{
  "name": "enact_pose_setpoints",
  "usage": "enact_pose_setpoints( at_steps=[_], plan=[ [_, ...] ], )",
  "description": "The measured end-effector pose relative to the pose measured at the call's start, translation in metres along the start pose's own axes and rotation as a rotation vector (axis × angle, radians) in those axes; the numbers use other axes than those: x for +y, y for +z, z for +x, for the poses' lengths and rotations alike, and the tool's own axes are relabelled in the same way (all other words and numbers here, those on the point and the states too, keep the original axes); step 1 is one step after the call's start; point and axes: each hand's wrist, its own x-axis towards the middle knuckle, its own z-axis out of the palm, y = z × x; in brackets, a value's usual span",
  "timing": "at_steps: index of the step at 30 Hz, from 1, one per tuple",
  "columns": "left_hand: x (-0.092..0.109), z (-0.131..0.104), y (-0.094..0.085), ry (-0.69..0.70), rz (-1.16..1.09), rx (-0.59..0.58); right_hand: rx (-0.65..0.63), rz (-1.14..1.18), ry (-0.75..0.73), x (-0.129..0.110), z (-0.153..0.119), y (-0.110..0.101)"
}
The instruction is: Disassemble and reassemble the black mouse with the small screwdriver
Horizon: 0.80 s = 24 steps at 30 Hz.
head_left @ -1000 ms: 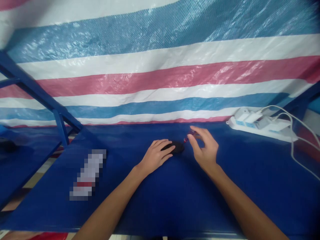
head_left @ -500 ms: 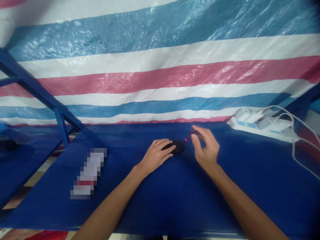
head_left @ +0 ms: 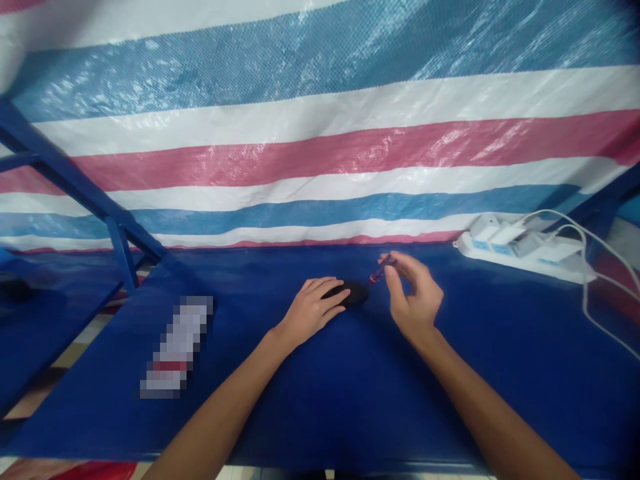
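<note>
My left hand [head_left: 313,310] lies over a black computer mouse [head_left: 356,293], its fingers curved across the left part and holding it on the blue table [head_left: 320,400]. Just to the right, my right hand [head_left: 415,290] pinches a small slim purple stick-like tool [head_left: 384,268] between thumb and fingers. The tool slants down to the left, and its red end sits close to the mouse's right end. Whether the two touch, I cannot tell. Part of the tool is hidden by my fingers.
A white power strip [head_left: 530,260] with plugged-in chargers and white cables stands at the back right. On the left lies a blurred-out pale object [head_left: 177,347]. A blue metal frame [head_left: 120,233] rises at the left, and striped plastic sheeting [head_left: 320,160] hangs behind.
The tool in my right hand has turned slightly and shows more plainly between the fingers. My right hand has shifted a little right; my left hand and the mouse stay put.
</note>
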Motion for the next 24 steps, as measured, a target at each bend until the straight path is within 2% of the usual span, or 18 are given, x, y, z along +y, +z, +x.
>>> enact_pose_setpoints(
  at_steps=[3, 12, 18, 24],
  plan=[
    [-0.0001, -0.0001, 0.0002, 0.006, -0.002, 0.004, 0.020, 0.022, 0.015, 0.0008, -0.0011, 0.0013],
    [-0.0004, 0.0001, 0.0006, 0.006, -0.001, 0.003, -0.029, -0.071, -0.048, -0.0038, 0.0066, -0.0029],
    [-0.0001, 0.0003, 0.0003, 0.001, 0.001, -0.004, -0.019, -0.054, 0.010, -0.0045, 0.0042, -0.0020],
    [-0.0003, 0.0003, 0.0010, 0.010, 0.003, -0.003, -0.012, -0.062, -0.010, -0.0045, 0.0070, -0.0029]
  ],
)
